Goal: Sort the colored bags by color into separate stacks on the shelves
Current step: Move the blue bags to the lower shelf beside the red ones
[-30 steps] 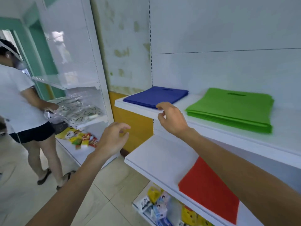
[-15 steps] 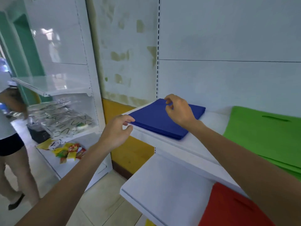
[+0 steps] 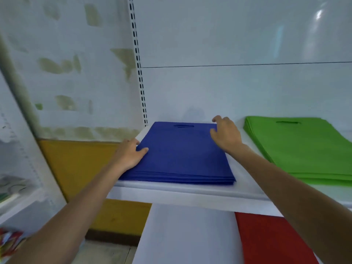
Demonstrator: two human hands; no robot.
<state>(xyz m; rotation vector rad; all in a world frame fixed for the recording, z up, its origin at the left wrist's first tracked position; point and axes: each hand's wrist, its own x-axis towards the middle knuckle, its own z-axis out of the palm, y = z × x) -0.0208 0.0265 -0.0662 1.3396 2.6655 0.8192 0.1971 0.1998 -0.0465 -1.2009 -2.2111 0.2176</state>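
Observation:
A stack of blue bags (image 3: 181,153) lies flat on the upper white shelf (image 3: 190,194), with its handle cut-out at the far side. My left hand (image 3: 129,155) grips the stack's left edge, thumb on top. Over at the far right corner, my right hand (image 3: 225,134) holds the stack with curled fingers and the thumb on the top bag. A thicker stack of green bags (image 3: 304,145) lies to the right on the same shelf, apart from the blue one. On the lower shelf (image 3: 186,235), at the right, lies a red bag (image 3: 266,239).
A slotted upright (image 3: 140,73) runs up the back wall just behind the blue stack. To the left stands another white shelf unit (image 3: 22,199) with colourful packets (image 3: 9,239) low down. A yellow wall panel (image 3: 76,168) sits between the units.
I have stepped closer and turned to face the blue stack. My left hand moved from mid-air onto its left edge. My right hand slid from the front shelf edge to the far right corner.

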